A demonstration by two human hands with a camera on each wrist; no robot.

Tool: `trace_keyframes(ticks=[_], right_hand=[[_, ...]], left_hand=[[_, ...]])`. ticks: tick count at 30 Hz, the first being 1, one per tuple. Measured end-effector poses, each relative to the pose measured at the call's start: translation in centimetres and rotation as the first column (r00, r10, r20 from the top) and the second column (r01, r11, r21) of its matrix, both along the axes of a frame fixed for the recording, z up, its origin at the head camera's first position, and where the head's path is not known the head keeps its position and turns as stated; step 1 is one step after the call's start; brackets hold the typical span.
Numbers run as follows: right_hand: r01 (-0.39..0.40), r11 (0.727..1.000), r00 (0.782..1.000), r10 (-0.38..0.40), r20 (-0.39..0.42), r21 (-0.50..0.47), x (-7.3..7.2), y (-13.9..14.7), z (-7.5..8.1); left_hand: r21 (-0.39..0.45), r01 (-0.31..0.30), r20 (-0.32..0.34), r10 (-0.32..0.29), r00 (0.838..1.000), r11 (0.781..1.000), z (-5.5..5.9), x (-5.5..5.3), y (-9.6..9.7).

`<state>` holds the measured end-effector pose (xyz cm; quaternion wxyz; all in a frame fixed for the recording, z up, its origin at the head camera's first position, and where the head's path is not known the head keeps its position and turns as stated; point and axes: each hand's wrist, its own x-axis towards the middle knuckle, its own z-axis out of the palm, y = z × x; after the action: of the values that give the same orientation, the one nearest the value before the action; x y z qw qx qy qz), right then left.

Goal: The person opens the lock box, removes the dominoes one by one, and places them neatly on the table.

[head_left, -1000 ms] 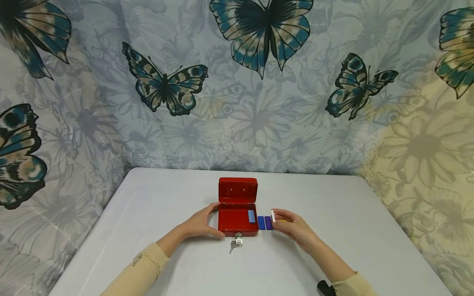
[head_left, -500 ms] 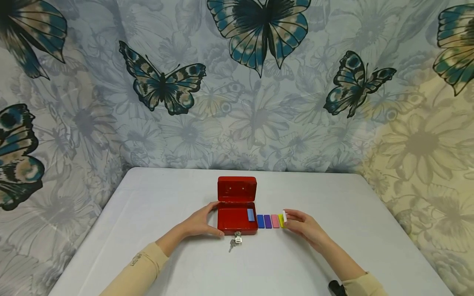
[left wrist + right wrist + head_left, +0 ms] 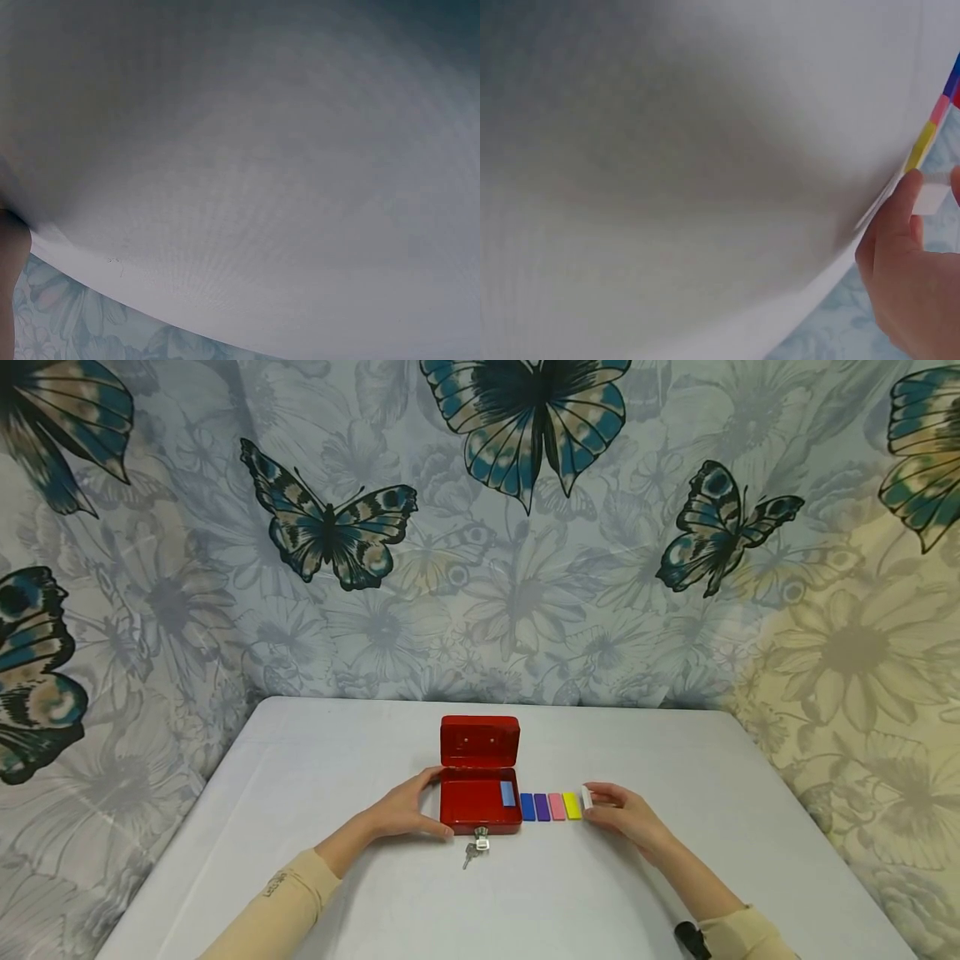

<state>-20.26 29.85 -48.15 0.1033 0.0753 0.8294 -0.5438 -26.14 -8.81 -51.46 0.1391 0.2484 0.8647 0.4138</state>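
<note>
A red cash box stands with its lid raised, a light blue block lying inside at the right. My left hand holds the box's left side, thumb at the front corner and fingers toward the back. Between thumb and fingers of my right hand, a small white rectangular block is pinched upright on its edge, just right of a yellow block. The right wrist view shows this white block too. In the left wrist view, only a sliver of hand appears.
From the box rightward runs a row of flat blocks: blue, purple, pink, then yellow. A padlock with keys hangs at the box front. Butterfly-patterned fabric rises behind the white table.
My right hand has moved right along the row with the white block, uncovering the pink and yellow blocks. My left hand has stayed at the box.
</note>
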Motion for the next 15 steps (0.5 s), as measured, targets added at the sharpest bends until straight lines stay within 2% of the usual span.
trace_keyframes(ticks=[10, 15], right_hand=[[-0.046, 0.985, 0.995, 0.059, -0.077, 0.165, -0.38, 0.16, 0.06], [-0.04, 0.964, 0.994, 0.066, -0.089, 0.263, -0.74, -0.16, -0.26]], left_hand=[[0.001, -0.001, 0.0, 0.001, 1.0, 1.0, 0.08, -0.01, -0.06], [0.0, -0.002, 0.003, 0.002, 1.0, 1.0, 0.17, 0.02, -0.03]])
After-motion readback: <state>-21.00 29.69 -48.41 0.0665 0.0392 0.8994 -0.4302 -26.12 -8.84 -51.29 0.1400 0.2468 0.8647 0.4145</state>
